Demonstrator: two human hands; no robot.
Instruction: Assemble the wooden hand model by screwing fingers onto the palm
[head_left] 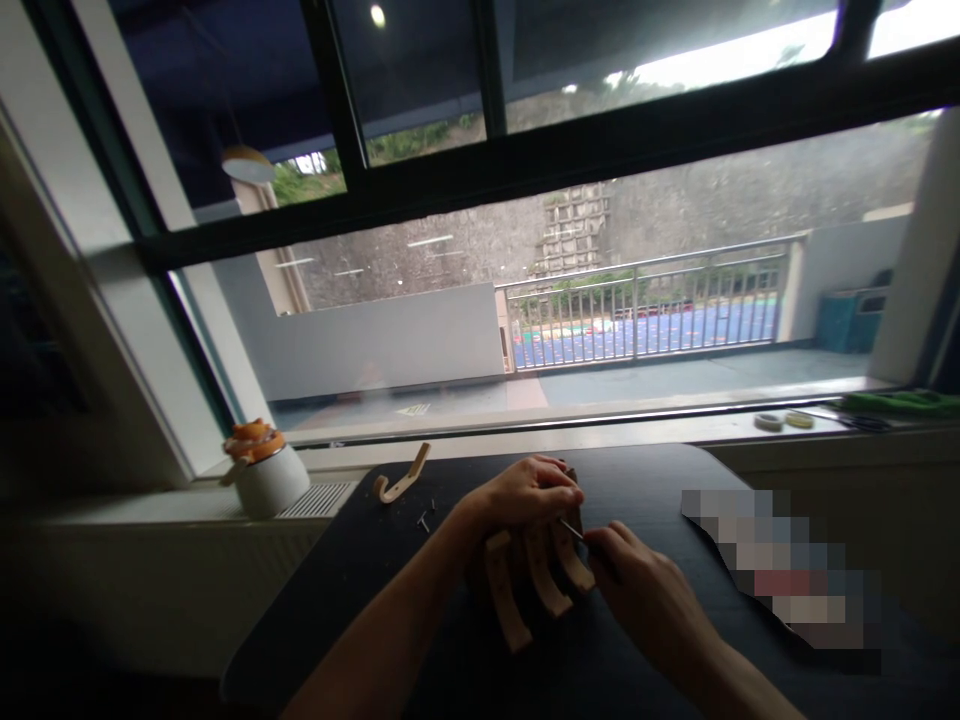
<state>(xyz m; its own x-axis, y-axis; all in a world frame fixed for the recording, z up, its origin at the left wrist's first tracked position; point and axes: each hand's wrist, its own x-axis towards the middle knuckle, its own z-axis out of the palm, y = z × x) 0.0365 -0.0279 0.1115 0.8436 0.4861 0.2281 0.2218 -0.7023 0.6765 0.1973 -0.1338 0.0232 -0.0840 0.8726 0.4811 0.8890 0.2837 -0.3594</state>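
Note:
On a dark table (pixel 645 480) lies a wooden rack with three curved wooden hooks (pixel 536 580) pointing toward me. My left hand (pixel 525 492) rests on its far end, fingers curled over it and gripping it. My right hand (pixel 637 585) is closed round a thin metal tool (pixel 574 531), whose tip meets the rack by the rightmost hook. A loose wooden hook (pixel 401 478) lies on the table to the left, with a few small screws (pixel 425 517) beside it.
A white mug with an orange figure lid (pixel 262 468) stands on the sill at left. Tape rolls (pixel 780 421) and a green object (pixel 900 402) lie on the sill at right. A blurred-out patch (pixel 787 565) covers part of the table's right side. A large window fills the background.

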